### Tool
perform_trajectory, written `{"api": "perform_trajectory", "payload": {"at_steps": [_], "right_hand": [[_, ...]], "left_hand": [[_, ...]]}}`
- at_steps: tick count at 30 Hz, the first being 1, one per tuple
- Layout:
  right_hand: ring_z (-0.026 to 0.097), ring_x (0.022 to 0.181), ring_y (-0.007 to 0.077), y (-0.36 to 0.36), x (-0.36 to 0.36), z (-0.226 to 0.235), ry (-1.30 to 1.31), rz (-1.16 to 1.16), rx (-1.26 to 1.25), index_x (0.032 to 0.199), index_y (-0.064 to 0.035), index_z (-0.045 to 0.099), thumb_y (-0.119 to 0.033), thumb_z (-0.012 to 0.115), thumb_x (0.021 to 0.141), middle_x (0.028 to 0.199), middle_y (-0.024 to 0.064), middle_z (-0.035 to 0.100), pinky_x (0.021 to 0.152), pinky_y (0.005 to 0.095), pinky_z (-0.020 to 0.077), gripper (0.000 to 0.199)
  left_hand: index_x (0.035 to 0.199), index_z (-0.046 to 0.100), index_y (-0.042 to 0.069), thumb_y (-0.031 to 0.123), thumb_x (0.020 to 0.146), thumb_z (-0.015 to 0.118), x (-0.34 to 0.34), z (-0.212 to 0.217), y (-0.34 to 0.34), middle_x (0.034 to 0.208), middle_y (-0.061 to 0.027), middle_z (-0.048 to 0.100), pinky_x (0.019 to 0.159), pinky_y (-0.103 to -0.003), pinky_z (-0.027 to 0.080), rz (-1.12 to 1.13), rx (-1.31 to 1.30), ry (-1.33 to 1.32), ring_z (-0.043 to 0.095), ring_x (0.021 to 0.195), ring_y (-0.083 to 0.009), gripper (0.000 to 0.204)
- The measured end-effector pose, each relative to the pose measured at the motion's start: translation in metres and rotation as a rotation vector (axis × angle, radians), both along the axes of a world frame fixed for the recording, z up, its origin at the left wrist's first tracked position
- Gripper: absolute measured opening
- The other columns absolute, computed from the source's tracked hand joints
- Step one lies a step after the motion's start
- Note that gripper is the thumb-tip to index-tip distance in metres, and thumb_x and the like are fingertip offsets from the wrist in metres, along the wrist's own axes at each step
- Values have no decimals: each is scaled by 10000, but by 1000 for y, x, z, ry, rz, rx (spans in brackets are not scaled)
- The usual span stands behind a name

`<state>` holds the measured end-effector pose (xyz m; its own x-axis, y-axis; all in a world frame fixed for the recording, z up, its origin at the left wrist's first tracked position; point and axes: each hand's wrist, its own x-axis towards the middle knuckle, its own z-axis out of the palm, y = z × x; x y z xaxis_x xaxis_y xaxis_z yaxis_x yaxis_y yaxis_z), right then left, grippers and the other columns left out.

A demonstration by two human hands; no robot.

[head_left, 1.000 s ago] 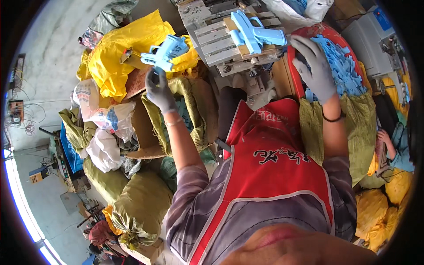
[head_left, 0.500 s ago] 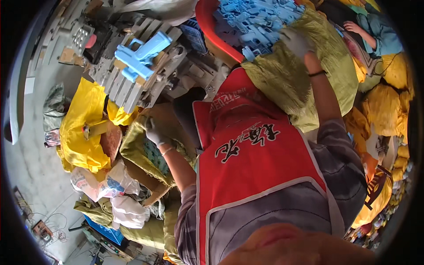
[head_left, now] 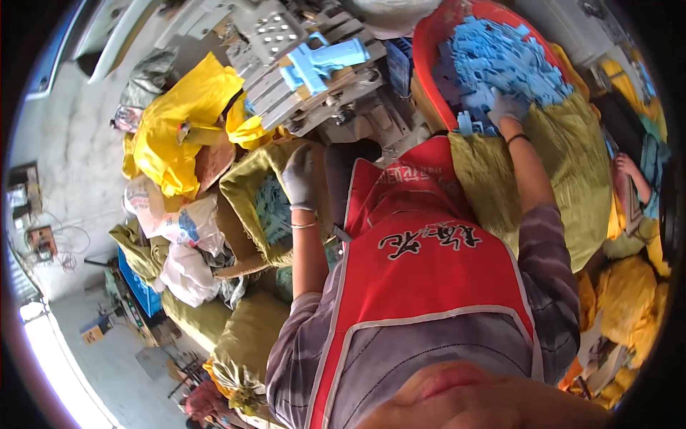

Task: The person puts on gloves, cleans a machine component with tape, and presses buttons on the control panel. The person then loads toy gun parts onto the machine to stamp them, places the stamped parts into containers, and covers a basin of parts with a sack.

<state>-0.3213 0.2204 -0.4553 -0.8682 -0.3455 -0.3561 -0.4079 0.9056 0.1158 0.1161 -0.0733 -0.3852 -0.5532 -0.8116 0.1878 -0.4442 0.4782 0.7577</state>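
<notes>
A light-blue plastic toy gun (head_left: 325,63) lay on the grey slatted metal platform (head_left: 275,100), up past the person's knees, w/ its handle toward the R side. No hand was on it. The right grip (head_left: 508,109), in a pale grey cloth glove, was down at the near edge of a big heap of light-blue plastic pcs (head_left: 504,57) in a round-edged red tub (head_left: 423,64). Its fingers were in among the pcs, so can't tell if it was clamped on one. The left grip (head_left: 301,179), gloved the same, was at the R edge of an open olive woven sack (head_left: 239,184) w/ more blue bits (head_left: 271,204) inside; can't tell if its fingers were apart or together. A dark-blue plastic basket (head_left: 399,68) sat btwn platform & tub.
</notes>
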Motion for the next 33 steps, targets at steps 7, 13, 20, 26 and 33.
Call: {"api": "perform_trajectory", "payload": {"at_steps": [7, 13, 20, 26, 33], "right_hand": [[582, 934, 211, 50, -19, 46, -16, -212, -1117, 1169, -33, 540, -162, 602, 841, 1072, 91, 609, 832, 325, 451, 358], [527, 1064, 142, 21, 104, 175, -660, 429, -1259, 1175, -13, 552, -133, 604, 843, 1131, 61, 575, 908, 291, 435, 356], [567, 1019, 246, -39, 194, 168, -375, 599, -1337, 1183, -27, 563, -21, 634, 777, 1126, 129, 579, 900, 346, 438, 412], [486, 1122, 356, -32, 262, 172, -20, 679, -997, 1254, -73, 504, -271, 740, 715, 1217, 157, 486, 944, 426, 400, 621], [501, 1110, 347, -38, 247, 162, 28, 675, -1174, 1298, -78, 474, -94, 742, 703, 1247, 152, 467, 914, 415, 440, 653]], "left_hand": [[1033, 634, 54, 206, 869, 581, -41, 16, 51, 914, -182, 645, 772, -407, 487, -354, -53, 87, 612, 887, -360, 229], [1209, 545, 24, 209, 883, 634, -80, 49, 86, 1055, -85, 644, 819, -299, 481, -670, 582, 330, 614, 954, -184, 385], [1160, 572, 8, 63, 898, 578, -81, 40, 113, 1015, 21, 561, 783, -197, 402, -773, 1088, 535, 495, 864, -54, 268], [1101, 590, 36, 97, 956, 506, -64, 66, 108, 889, 40, 575, 678, -168, 414, -352, 1017, 726, 478, 757, -14, 178], [1132, 604, 3, 139, 920, 574, -64, 104, 88, 932, -13, 636, 759, -244, 472, -299, 464, 534, 568, 849, -78, 254]]}}
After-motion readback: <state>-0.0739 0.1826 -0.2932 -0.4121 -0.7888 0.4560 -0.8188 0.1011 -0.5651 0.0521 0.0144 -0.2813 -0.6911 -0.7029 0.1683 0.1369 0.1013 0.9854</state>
